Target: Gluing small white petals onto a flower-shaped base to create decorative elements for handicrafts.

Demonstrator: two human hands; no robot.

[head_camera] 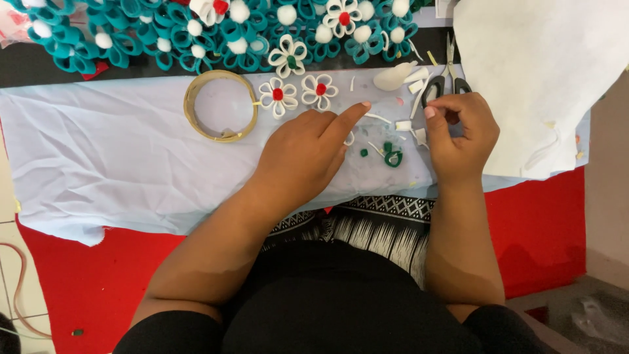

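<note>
While you sit over the pale cloth (98, 157), both hands work among small ribbon scraps.

A green ribbon loop (393, 157) lies at 6 o'clock of your left hand's fingertip. Your left hand (308, 154) rests on the cloth, forefinger stretched out, other fingers curled. Your right hand (458, 134) pinches something too small to tell, beside black-handled scissors (445, 82). Bare cloth opens at 9 o'clock, past a tan ring (193, 105).
</note>
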